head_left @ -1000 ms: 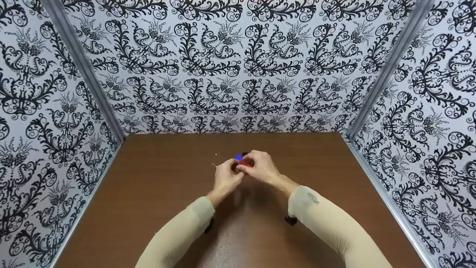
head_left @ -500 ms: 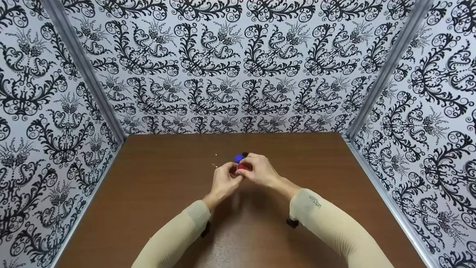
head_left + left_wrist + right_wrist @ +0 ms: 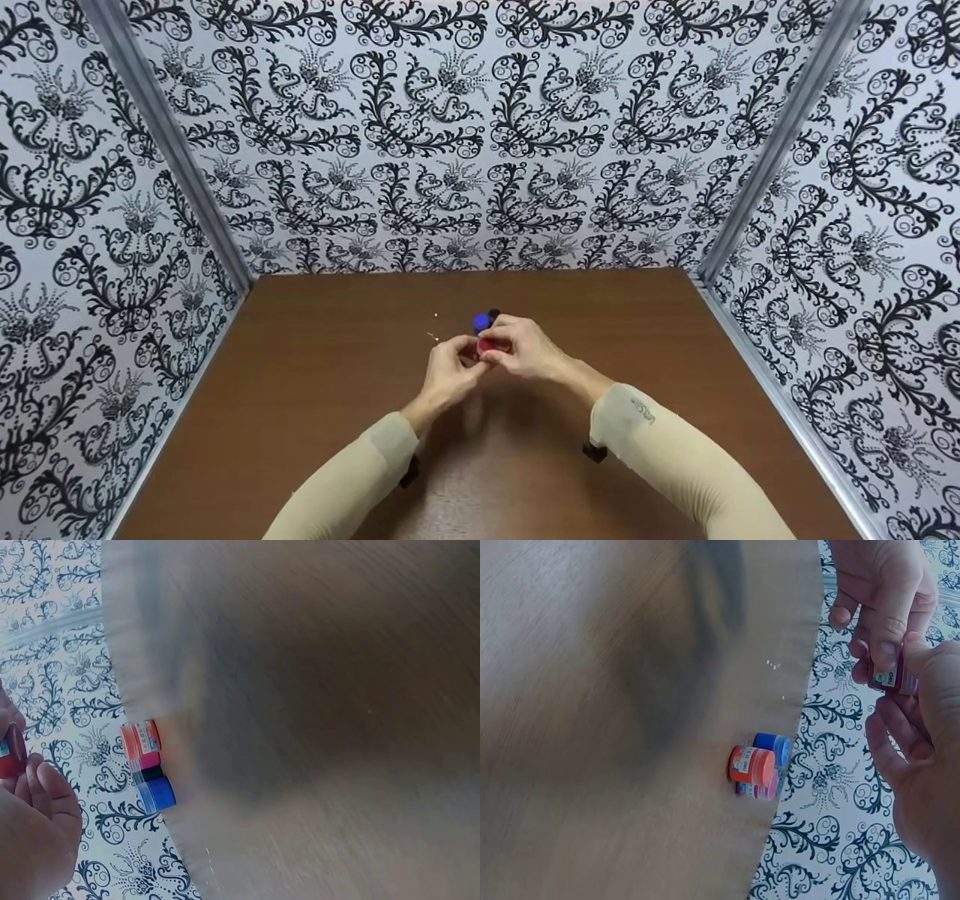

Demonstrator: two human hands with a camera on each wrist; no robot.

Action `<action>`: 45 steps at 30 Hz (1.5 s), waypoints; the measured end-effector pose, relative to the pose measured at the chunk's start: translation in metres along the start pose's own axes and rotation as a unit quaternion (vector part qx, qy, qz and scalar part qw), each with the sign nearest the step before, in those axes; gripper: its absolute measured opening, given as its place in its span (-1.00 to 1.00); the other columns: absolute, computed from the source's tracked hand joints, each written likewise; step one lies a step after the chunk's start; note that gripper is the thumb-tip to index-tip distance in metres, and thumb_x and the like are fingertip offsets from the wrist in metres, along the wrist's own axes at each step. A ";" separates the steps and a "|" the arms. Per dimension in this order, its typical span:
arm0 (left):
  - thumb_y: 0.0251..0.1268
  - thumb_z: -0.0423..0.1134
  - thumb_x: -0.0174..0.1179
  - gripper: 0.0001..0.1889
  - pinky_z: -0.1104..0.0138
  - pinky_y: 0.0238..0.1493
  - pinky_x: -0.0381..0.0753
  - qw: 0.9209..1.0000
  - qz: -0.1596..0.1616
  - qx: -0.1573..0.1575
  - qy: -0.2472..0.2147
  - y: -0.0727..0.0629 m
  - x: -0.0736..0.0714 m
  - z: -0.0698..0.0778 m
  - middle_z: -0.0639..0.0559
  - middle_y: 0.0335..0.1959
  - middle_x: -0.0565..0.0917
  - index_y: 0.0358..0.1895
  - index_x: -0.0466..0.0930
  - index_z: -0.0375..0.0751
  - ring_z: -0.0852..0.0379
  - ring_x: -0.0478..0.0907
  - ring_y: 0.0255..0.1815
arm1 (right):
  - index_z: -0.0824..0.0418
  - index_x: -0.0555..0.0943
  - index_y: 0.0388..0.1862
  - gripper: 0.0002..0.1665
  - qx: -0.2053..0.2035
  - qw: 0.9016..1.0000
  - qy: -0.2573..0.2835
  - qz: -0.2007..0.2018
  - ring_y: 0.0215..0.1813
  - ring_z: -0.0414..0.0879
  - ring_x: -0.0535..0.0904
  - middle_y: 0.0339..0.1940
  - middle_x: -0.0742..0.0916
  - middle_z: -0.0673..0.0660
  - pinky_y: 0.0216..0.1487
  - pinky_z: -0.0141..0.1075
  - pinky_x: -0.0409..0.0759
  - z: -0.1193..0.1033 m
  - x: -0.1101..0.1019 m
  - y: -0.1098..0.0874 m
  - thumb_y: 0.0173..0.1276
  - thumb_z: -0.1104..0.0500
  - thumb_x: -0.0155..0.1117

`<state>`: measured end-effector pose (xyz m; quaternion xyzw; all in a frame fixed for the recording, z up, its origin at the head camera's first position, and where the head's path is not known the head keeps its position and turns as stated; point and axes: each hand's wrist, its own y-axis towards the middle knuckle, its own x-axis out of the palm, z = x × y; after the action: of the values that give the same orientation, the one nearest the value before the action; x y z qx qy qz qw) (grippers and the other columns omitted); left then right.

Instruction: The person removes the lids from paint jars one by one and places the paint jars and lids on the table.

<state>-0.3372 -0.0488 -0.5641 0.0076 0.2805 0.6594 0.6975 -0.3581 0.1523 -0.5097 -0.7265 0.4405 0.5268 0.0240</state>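
Both hands meet over the table on a small red paint jar (image 3: pixel 486 346). My left hand (image 3: pixel 448 373) holds its labelled body, the thumb lying along the label in the right wrist view. From the other side my right hand (image 3: pixel 529 349) pinches the jar's end between thumb and fingers. Just beyond the hands stand a blue paint jar (image 3: pixel 481 323) and a black one (image 3: pixel 494 314). An orange jar (image 3: pixel 751 766) and a pink jar (image 3: pixel 759 790) are grouped with them in the right wrist view; my right hand hides these two from the head camera.
The brown wooden table (image 3: pixel 337 405) is bounded by patterned black-and-white walls (image 3: pixel 465 135) with grey metal corner posts (image 3: pixel 169 142). A few tiny pale specks (image 3: pixel 773 664) lie on the tabletop, left of the jars in the head view.
Both hands have drawn slightly back toward the body with the red jar between them. More of the blue jar shows beyond the fingers now.
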 end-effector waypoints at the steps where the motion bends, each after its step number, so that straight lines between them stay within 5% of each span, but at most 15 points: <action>1: 0.29 -0.24 0.60 -0.78 0.49 -0.28 0.70 1.000 -0.001 -0.003 -0.007 0.000 0.000 0.001 -0.07 -0.27 0.89 -0.07 0.88 -0.20 0.13 0.79 -0.31 | 0.35 0.85 0.17 -0.64 -0.002 1.000 0.004 -0.003 -0.09 0.08 0.77 -0.07 0.83 0.27 -0.01 -0.18 0.81 0.000 -0.001 0.000 0.43 0.27 0.59; 5: 0.26 -0.23 0.63 -0.76 0.47 -0.28 0.73 1.000 -0.005 -0.015 -0.023 0.000 0.001 0.002 -0.10 -0.27 0.89 -0.08 0.87 -0.22 0.08 0.81 -0.31 | 0.34 0.86 0.17 -0.62 -0.011 1.000 0.008 -0.014 -0.12 0.08 0.74 -0.10 0.82 0.26 -0.07 -0.28 0.76 0.001 -0.005 -0.001 0.40 0.28 0.60; 9: 0.20 -0.25 0.66 -0.74 0.47 -0.27 0.75 0.999 -0.008 -0.026 -0.025 -0.003 0.002 0.003 -0.10 -0.28 0.89 -0.10 0.86 -0.23 0.06 0.83 -0.30 | 0.33 0.86 0.16 -0.58 -0.009 1.000 0.019 -0.019 -0.10 0.13 0.77 -0.11 0.84 0.26 -0.05 -0.16 0.82 0.002 -0.006 -0.004 0.34 0.25 0.64; 14: 0.17 -0.29 0.67 -0.75 0.47 -0.23 0.78 1.000 0.003 -0.019 -0.023 -0.002 0.004 0.006 -0.11 -0.28 0.89 -0.11 0.87 -0.23 0.12 0.83 -0.31 | 0.32 0.84 0.17 -0.46 0.022 0.999 0.043 0.019 -0.06 0.13 0.85 -0.06 0.90 0.25 0.04 -0.05 0.87 0.001 -0.004 -0.008 0.30 0.09 0.74; 21: 0.13 -0.27 0.71 -0.75 0.47 -0.23 0.79 0.999 0.041 0.000 -0.010 0.000 0.006 0.014 -0.10 -0.27 0.91 -0.16 0.87 -0.21 0.19 0.82 -0.31 | 0.27 0.86 -0.04 -0.55 0.084 0.990 0.077 0.086 -0.29 -0.03 0.82 -0.22 0.92 0.17 -0.19 -0.31 0.78 -0.001 -0.001 -0.010 0.26 0.02 0.80; 30: 0.09 -0.26 0.74 -0.74 0.49 -0.26 0.74 0.998 0.056 -0.004 0.002 -0.001 0.008 0.018 -0.08 -0.30 0.91 -0.19 0.86 -0.19 0.23 0.77 -0.35 | 0.28 0.85 -0.11 -0.59 0.108 0.986 0.086 0.097 -0.37 -0.31 0.68 -0.29 0.90 0.18 -0.26 -0.47 0.68 -0.002 0.001 -0.013 0.25 0.04 0.82; 45: 0.23 -0.19 0.70 -0.74 0.45 -0.20 0.79 1.000 0.003 -0.016 -0.024 -0.002 0.000 0.015 -0.05 -0.26 0.90 -0.08 0.90 -0.16 0.16 0.82 -0.26 | 0.25 0.90 -0.10 -0.80 0.014 0.996 0.063 0.062 -0.23 0.01 0.71 -0.29 0.79 0.21 -0.15 -0.42 0.69 0.000 -0.004 -0.011 0.37 0.18 0.68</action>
<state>-0.3296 -0.0433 -0.5521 0.0127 0.2532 0.6653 0.7022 -0.3510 0.1610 -0.5110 -0.7288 0.4928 0.4746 -0.0264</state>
